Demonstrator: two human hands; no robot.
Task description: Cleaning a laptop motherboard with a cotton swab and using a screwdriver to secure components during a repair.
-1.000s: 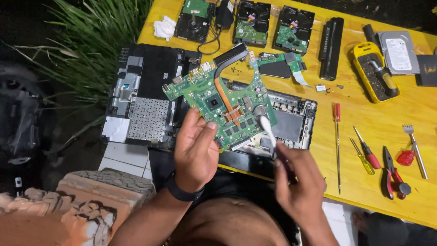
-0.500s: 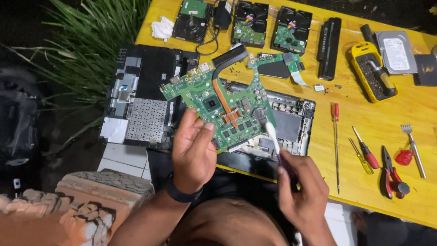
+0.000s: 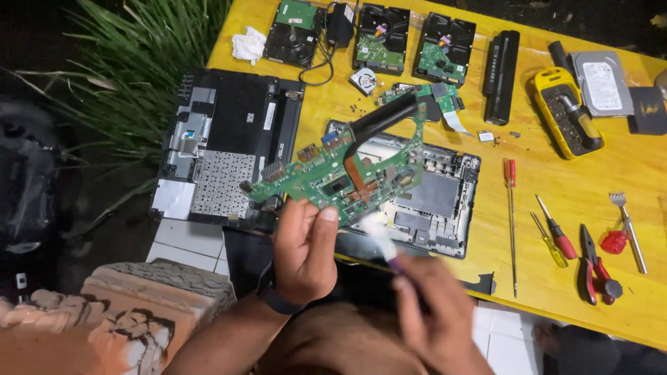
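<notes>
Since the earlier frame the right hand [image 3: 438, 316] has pulled back, blurred, fingers pinched around a thin brush [image 3: 381, 239] with a pale tip. Left hand [image 3: 306, 250] grips the flat green laptop motherboard [image 3: 333, 177], copper heat pipe on top, tilted above the black plastic laptop chassis [image 3: 431, 201] on the yellow table [image 3: 625, 180].

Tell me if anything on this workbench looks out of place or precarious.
The black laptop cover overhangs the left edge of the yellow table, partly unsupported. Loose small screws lie scattered near the small fan. Nothing looks spilled or broken.
</notes>
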